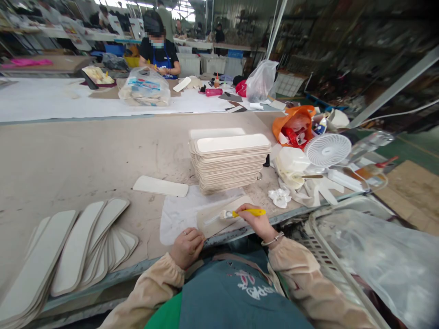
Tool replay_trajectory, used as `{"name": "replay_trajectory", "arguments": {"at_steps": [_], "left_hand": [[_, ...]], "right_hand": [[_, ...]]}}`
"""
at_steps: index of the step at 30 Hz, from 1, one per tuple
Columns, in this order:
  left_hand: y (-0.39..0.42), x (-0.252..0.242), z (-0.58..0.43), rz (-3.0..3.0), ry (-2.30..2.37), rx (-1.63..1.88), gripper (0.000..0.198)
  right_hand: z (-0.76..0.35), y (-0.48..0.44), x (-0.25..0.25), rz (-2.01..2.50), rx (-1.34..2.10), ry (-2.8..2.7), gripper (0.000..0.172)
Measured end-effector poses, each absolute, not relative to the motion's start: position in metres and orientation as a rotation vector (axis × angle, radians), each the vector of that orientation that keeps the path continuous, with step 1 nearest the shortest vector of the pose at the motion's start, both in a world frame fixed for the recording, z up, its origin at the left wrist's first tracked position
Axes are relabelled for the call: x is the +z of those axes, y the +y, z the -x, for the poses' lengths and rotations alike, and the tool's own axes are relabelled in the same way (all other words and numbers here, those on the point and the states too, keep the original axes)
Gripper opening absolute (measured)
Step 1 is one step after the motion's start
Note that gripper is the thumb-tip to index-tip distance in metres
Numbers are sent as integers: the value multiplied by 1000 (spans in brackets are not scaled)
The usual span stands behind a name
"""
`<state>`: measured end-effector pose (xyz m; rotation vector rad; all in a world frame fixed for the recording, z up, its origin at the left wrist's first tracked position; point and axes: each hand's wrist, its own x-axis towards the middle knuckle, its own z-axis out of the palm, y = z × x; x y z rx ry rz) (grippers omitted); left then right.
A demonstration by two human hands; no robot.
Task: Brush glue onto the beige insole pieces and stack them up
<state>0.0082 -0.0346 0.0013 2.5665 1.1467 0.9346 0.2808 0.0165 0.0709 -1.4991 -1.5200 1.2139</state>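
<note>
My right hand (258,223) is closed around the yellow handle of a paintbrush (249,212). The white-smeared bristles rest on a long beige panel (216,218), where a whitish wet streak shows. My left hand (187,246) is closed, fingers curled at the panel's near left corner, seemingly pinching its edge; the fingertips are partly hidden. Beneath the panel lies a white sheet (173,214). Just beyond it stands a tall stack of rounded panels (229,167), and one single panel (160,186) lies to its left.
Fanned piles of panels (65,251) cover the table's left front. To the right are a white tub (291,160), a small white fan (327,150), an orange bag (293,123) and crumpled tissue (279,197). A plastic basket (329,260) stands by the edge. Another person (159,55) works opposite.
</note>
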Motion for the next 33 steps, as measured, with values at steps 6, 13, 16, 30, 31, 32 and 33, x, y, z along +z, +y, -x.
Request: {"name": "replay_trajectory", "arguments": {"at_steps": [6,13,16,30,31,32,33], "left_hand": [[-34,4,-10,-2557,1147,942,21],[-34,2,-7,-2566,1124,904,18],[-34,0,-7,-2565,1121,902,19],[-33,-4,-7,-2572,1109,923,19],[-33,-4,-7,-2566,1114,928,19],[-33,-5,-7,-2562,1116,936,20],[-33,-5,-7,-2560,1113,943,20]], "right_hand": [[-238,10,53,1430,1455,-1476,16],[-323,40,67,1710,1097,-1496,20],[-341,40,75,1775,804,-1637,19],[-212,-19,63,1196,276,-2748,8],[-208,-22,62,1113,340,-2704,9],[-206,-24,61,1065,428,-2626,11],[-207,-23,60,1056,541,-2509,12]]}}
